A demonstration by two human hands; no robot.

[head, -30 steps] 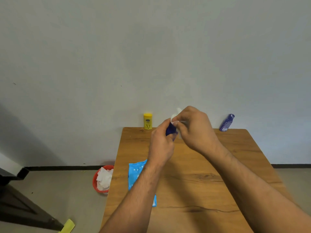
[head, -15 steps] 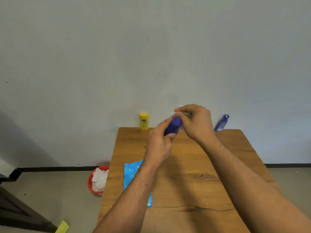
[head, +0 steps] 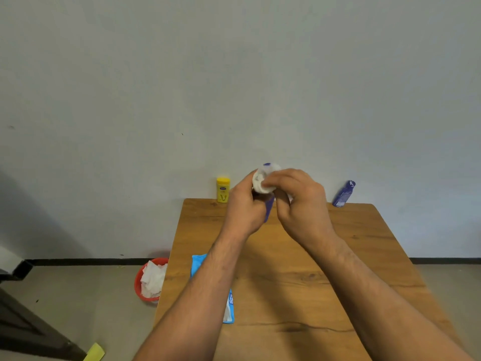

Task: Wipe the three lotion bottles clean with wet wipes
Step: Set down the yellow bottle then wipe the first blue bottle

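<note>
A: What is the wipe point(head: 261, 181) like?

B: White, bunched into a soft, creased wad. The right hand point(head: 299, 201) has its fingers curled over it and pinches it against the top end of the held bottle point(head: 269, 208).

A: And that bottle?

B: Dark blue, smooth and slim. Most of it is hidden. A strip shows between the two hands, and a bit of the top pokes out above the wad. The left hand point(head: 244, 209) grasps its lower body, fingers wrapped round. It is up in the air over the far end of the table point(head: 364, 243).

A: The table surface?

B: Brown wood grain, matt, with dark knots and a long dark streak near the front.

A: The other two bottles?

B: The yellow bottle point(head: 223, 190) stands upright at the far edge, left of the hands, by the pale plain wall point(head: 234, 74). It is squat, with a rounded cap and a small dark label. The tilted bottle point(head: 343, 194) is at the far right corner. It is dark blue, and its top leans toward the wall; whether it touches, I cannot tell.

A: Containers?

B: A pack point(head: 198, 264), a light blue, soft, flat pouch, lies at the table's left edge, partly under the left forearm. White shows at its near end. On the grey floor point(head: 78, 295), just left of the table, sits a round red bin point(head: 137, 282). It holds crumpled white sheets point(head: 153, 278), heaped up to the rim.
</note>
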